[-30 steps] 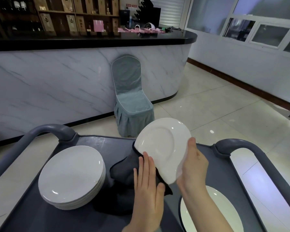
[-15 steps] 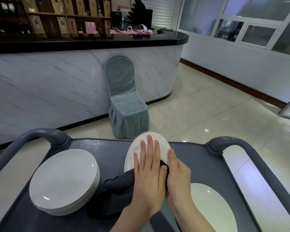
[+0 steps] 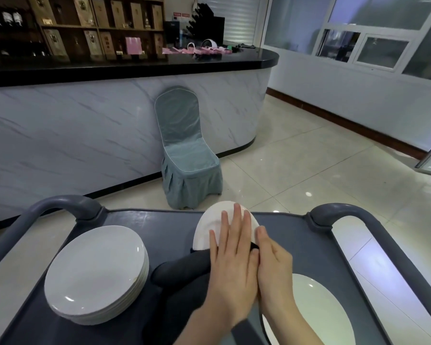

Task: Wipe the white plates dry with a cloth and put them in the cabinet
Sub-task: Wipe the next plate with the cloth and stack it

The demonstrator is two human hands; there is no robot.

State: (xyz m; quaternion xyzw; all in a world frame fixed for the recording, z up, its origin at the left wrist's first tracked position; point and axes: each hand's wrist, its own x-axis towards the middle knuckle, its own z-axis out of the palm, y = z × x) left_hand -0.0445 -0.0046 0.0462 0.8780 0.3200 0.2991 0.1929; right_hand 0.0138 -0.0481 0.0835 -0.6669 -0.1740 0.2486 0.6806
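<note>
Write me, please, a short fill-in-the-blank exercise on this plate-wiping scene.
The stack of plates sits on the cart's ____ side.
The left hand rests on the far plate, fingers ____, not curled.
The single plate lies on the cart's ____ side.
Missing words: left; straight; right.

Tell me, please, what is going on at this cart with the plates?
A person is wiping a white plate with a dark cloth over a grey cart. The left hand lies flat, fingers straight, on the plate. The right hand sits against the plate's right edge, its grip unclear. A stack of plates stands on the cart's left, and a single plate lies at the near right.
</note>
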